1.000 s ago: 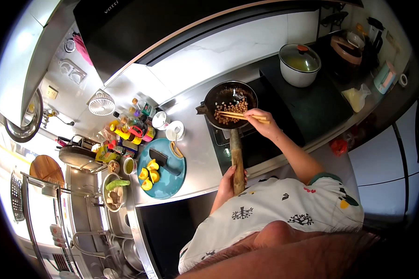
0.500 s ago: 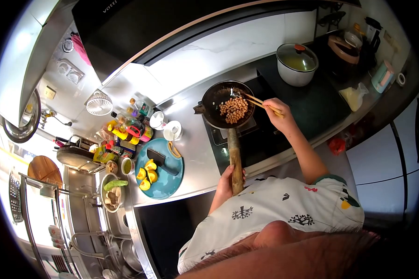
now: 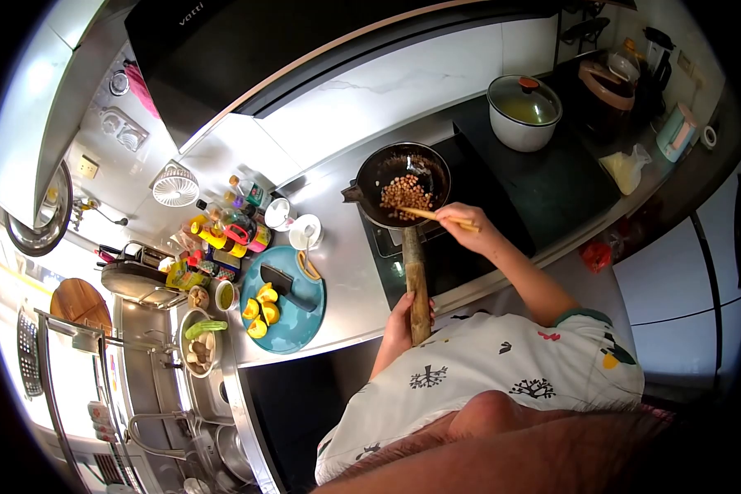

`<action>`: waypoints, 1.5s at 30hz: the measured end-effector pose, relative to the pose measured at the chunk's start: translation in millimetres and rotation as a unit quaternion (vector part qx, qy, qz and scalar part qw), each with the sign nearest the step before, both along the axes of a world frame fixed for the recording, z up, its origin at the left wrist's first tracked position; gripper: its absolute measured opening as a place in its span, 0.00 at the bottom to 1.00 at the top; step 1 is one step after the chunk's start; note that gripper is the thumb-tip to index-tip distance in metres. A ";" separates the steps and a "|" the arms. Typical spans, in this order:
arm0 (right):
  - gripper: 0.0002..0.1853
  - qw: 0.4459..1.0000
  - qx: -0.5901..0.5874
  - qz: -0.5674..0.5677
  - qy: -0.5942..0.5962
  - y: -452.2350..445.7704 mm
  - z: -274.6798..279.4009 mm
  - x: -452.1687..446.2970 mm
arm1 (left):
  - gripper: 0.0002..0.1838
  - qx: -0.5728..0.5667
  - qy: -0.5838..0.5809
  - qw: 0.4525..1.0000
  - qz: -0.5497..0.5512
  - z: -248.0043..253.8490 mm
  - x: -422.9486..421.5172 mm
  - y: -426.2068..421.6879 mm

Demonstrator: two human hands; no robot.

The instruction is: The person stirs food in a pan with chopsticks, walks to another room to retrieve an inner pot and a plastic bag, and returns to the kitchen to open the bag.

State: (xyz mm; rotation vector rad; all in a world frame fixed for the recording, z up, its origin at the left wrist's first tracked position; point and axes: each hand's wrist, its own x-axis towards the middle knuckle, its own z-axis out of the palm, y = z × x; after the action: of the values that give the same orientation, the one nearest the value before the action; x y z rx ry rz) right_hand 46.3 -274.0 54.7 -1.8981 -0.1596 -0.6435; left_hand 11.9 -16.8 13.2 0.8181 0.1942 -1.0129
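A dark wok (image 3: 426, 165) sits on the left side of the black stove, its long wooden handle (image 3: 416, 276) pointing back at me. My left hand (image 3: 399, 321) is wrapped round the lower end of that handle. Held in my right hand (image 3: 469, 228) is a pair of wooden chopsticks (image 3: 420, 213), whose tips reach among the peanuts (image 3: 407, 194) at the near side of the wok. The peanuts look reddish-brown and lie in one loose heap in the wok's bottom.
On the left counter, a blue cutting board (image 3: 292, 333) carries a cleaver (image 3: 286, 288) and yellow squash pieces (image 3: 256, 328). Bottles (image 3: 222, 239) and white cups (image 3: 306, 230) stand behind it. A lidded white pot (image 3: 523, 123) is at the stove's right. A range hood (image 3: 305, 41) hangs above.
My right hand has moved down and left, bringing the chopsticks from the wok's right side to its near side. The peanuts have shifted a little left. My left hand stays put.
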 end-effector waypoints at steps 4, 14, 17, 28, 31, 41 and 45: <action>0.03 0.996 -0.026 -0.081 -0.033 -30.4 1.7 6.0 | 0.21 0.000 -0.012 1.000 -0.001 2.4 0.1 -0.5; 0.04 0.999 0.014 -0.041 -0.023 -20.7 -11.7 20.1 | 0.20 0.000 -0.001 1.000 -0.004 7.5 -0.4 -3.3; 0.04 0.999 0.033 -0.008 -0.018 -3.5 6.4 10.6 | 0.20 0.014 -0.011 1.000 0.001 9.3 -0.8 -2.7; 0.03 0.996 0.030 -0.034 0.077 -37.9 27.2 20.2 | 0.17 -0.007 0.023 1.000 0.003 4.4 -0.5 -3.0; 0.03 0.997 0.013 -0.072 0.039 -44.9 28.4 16.5 | 0.18 -0.001 0.007 1.000 0.003 5.0 -0.7 -3.3; 0.03 0.999 -0.019 -0.018 0.021 -10.8 27.8 2.3 | 0.17 -0.009 0.004 1.000 -0.009 1.0 0.7 -2.6; 0.03 0.999 -0.012 0.008 -0.049 11.4 31.4 -1.7 | 0.18 -0.007 0.010 1.000 -0.005 -1.4 0.7 -1.9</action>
State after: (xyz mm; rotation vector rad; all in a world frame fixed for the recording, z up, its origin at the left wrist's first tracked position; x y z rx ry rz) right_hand 44.5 -262.7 86.1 -1.8868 -0.2448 -0.7272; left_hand 12.6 -18.7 11.8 0.7974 0.1999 -1.0299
